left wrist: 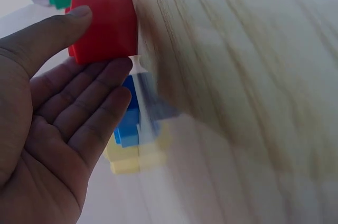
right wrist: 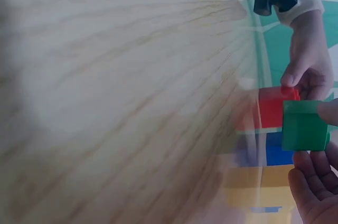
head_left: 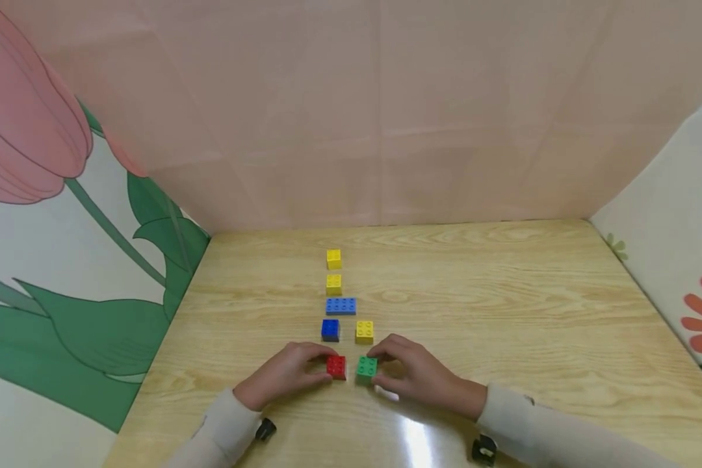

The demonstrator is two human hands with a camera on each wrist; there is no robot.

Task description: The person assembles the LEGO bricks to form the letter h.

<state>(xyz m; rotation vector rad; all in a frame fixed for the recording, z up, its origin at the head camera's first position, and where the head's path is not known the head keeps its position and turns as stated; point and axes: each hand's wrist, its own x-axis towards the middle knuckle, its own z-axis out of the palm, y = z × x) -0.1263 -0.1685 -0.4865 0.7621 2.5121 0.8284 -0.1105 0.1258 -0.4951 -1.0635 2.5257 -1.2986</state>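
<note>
Between thumb and fingertips my left hand (head_left: 289, 370) pinches a red toy building brick (head_left: 336, 367), square with studs on top. To its right, a green brick (head_left: 366, 369) of the same size is pinched by my right hand (head_left: 418, 370). A small gap separates the two bricks in the head view. In the left wrist view the thumb presses one face of the red brick (left wrist: 108, 26) and the fingers lie along another. The right wrist view has the green brick (right wrist: 304, 126) between thumb and fingertips, overlapping the red one.
Just beyond the hands sit a dark blue brick (head_left: 330, 329) and a yellow brick (head_left: 364, 332). Farther back are a long blue brick (head_left: 341, 306) and two yellow bricks (head_left: 334, 284) in a line. A pink backdrop (head_left: 380, 162) borders the wooden table (head_left: 503, 292).
</note>
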